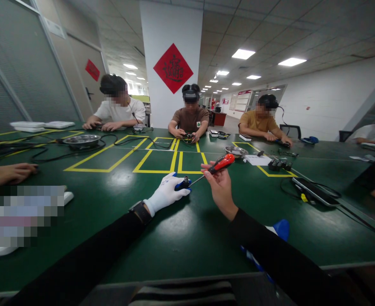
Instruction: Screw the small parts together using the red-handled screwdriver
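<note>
The gloved left hand (pixel 167 191) grips a small black part (pixel 184 183) over the table (pixel 183 250), the right hand (pixel 220 185) holding a red-and-black screwdriver (pixel 222 163) slantwise at it; the angled tip could skid under pressure and strike the gloved fingers.

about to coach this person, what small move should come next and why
Probably seat the screwdriver firmly on the black part before turning: the right hand aims its shaft at the part, which the gloved left hand holds, but firm contact is unclear.
</note>
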`<state>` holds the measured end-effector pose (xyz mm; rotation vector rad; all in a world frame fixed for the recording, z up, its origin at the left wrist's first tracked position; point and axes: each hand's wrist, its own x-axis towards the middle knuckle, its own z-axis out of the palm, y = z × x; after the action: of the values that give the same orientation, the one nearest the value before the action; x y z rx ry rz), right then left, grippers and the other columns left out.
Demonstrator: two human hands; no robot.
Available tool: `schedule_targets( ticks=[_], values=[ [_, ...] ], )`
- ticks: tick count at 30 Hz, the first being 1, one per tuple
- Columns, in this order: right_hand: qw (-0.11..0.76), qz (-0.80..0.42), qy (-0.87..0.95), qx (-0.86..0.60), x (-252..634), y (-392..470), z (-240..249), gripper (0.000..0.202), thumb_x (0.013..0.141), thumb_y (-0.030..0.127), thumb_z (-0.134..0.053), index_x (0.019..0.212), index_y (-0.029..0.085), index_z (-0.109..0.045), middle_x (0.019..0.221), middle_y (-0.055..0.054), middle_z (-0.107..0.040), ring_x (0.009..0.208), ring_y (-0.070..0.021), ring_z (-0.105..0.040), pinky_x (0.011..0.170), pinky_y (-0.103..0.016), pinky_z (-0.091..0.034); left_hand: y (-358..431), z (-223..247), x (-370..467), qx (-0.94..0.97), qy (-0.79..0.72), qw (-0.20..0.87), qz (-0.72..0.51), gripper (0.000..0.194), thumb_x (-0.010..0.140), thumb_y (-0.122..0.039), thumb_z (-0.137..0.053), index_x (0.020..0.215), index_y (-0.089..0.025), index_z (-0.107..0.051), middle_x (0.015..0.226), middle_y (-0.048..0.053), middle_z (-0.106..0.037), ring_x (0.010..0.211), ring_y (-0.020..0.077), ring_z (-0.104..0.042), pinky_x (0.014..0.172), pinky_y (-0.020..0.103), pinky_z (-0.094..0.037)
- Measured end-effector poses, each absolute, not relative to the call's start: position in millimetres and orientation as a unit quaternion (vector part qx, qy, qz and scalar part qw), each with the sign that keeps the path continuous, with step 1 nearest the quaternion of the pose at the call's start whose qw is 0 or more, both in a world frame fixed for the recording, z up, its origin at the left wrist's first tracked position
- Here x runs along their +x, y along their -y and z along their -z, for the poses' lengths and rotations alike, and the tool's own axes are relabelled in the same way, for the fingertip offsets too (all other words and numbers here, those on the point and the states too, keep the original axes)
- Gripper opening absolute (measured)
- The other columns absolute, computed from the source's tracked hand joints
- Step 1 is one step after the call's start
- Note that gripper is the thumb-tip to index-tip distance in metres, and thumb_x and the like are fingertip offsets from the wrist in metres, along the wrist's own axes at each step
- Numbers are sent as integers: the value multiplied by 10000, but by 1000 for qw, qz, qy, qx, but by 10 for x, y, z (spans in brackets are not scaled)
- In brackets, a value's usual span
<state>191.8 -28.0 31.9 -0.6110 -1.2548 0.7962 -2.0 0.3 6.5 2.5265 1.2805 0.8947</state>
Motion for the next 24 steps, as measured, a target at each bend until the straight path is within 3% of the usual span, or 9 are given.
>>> schedule_targets(
  ticks=[10,21,24],
  values=[
    [704,-333,564,-276,1903,281,-298,347,814,276,-694,1112,209,-529,1013,-48,-711,961,-195,-666,848,-353,-527,-28,-30,-42,851,-426,68,-300,375,807,-518,-597,1056,-252,-687,1055,19,-719,1080,252,-593,1165,456,-206],
    [707,-308,558,-305,1936,240,-300,292,779,300,-725,1002,200,-564,876,-19,-689,818,-185,-666,810,-352,-522,30,-99,-14,849,-422,76,-309,323,844,-500,-552,939,-226,-695,964,13,-732,1000,230,-616,1170,447,-205],
    [709,-305,553,-314,1951,212,-305,248,783,302,-719,956,200,-573,892,-24,-694,852,-193,-670,876,-381,-506,29,-97,-15,851,-420,73,-308,319,848,-492,-549,937,-223,-697,977,14,-733,1000,228,-618,1169,440,-209]
  ],
)
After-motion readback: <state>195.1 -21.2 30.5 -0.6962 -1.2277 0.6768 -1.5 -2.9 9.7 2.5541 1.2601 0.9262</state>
